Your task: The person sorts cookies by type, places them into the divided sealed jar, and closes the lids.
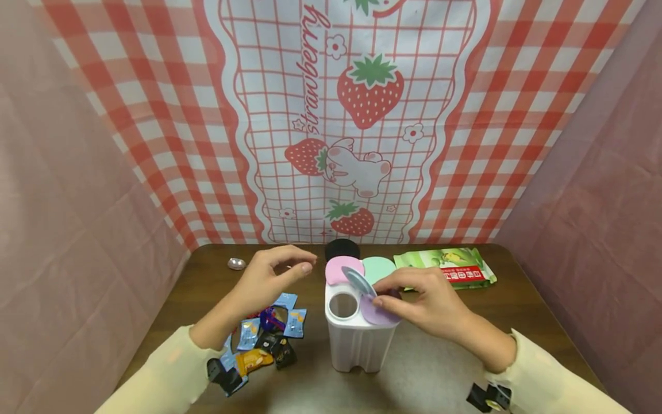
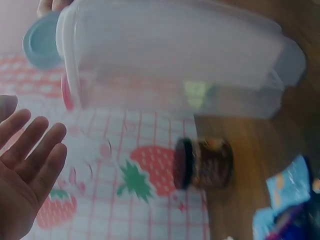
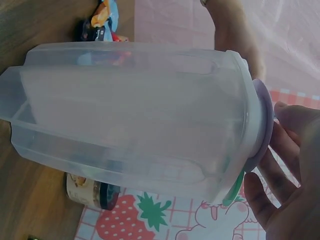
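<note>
A tall translucent storage container (image 1: 359,345) with a white top stands upright on the table. Its pink lid (image 1: 343,270), green lid (image 1: 379,269) and purple lid (image 1: 380,311) lie flat, while the blue lid (image 1: 358,280) is tipped up beside a round opening (image 1: 343,306). At the blue lid's edge, the thumb and index finger of my right hand (image 1: 426,302) pinch it above the purple lid. My left hand (image 1: 274,273) hovers left of the container, holding nothing, its fingers relaxed; in the left wrist view its fingers (image 2: 37,145) are spread slightly apart.
Several wrapped candies (image 1: 266,333) lie in a pile left of the container. Behind it stands a jar (image 2: 205,162) with a dark lid. A green packet (image 1: 450,267) lies at the back right, and a small shiny oval object (image 1: 236,264) at the back left.
</note>
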Tool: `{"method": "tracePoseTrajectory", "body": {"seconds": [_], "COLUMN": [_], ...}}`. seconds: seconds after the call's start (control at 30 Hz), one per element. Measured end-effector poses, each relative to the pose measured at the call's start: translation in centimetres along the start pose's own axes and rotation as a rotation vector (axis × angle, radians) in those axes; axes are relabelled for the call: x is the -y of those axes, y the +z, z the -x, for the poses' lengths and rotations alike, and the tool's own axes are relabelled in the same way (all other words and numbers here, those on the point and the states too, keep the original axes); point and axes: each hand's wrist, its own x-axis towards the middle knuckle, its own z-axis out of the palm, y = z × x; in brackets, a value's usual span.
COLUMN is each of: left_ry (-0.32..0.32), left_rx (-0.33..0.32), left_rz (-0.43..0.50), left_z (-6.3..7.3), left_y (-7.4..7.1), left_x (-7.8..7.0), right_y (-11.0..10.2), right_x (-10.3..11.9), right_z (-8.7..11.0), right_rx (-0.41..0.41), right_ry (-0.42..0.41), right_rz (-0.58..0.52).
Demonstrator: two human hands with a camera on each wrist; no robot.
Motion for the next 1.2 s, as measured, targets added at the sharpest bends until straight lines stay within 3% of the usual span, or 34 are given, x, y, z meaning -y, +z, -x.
{"method": "tracePoseTrajectory", "body": {"seconds": [0.2, 0.3, 0.7, 0.93, 1.07, 1.2], "left_ry": [-0.126, -0.177, -0.405, -0.542, -0.611, -0.632], "left_rx": [-0.055, -0.071, -0.064, 0.035, 0.066, 0.068], "left_rz": [-0.042, -0.092, -0.308, -0.337, -0.367, -0.386], "left_z": [2.3, 3.5, 7.5, 9.5, 10.1, 10.4], "left_y": [-2.7, -4.0, -8.3, -8.4, -8.1, -7.7], "left_x": [2.9, 4.5, 12.8, 15.8, 16.8, 17.1], "right_y": [0.1, 0.2, 0.2, 0.1, 0.1, 0.2], "right_x": [-0.1, -0.1, -0.1, 0.0, 0.1, 0.1], "right_z": [0.1, 0.1, 0.0, 0.0, 0.0, 0.1], "right_rx": [-0.007, -0.019, -0.006, -0.004, -0.001, 0.001], "right_ry": [0.018, -0.02, 0.0, 0.008, 0.012, 0.012], "right_rz": [-0.003, -0.002, -0.003, -0.002, -0.006, -0.008]}}
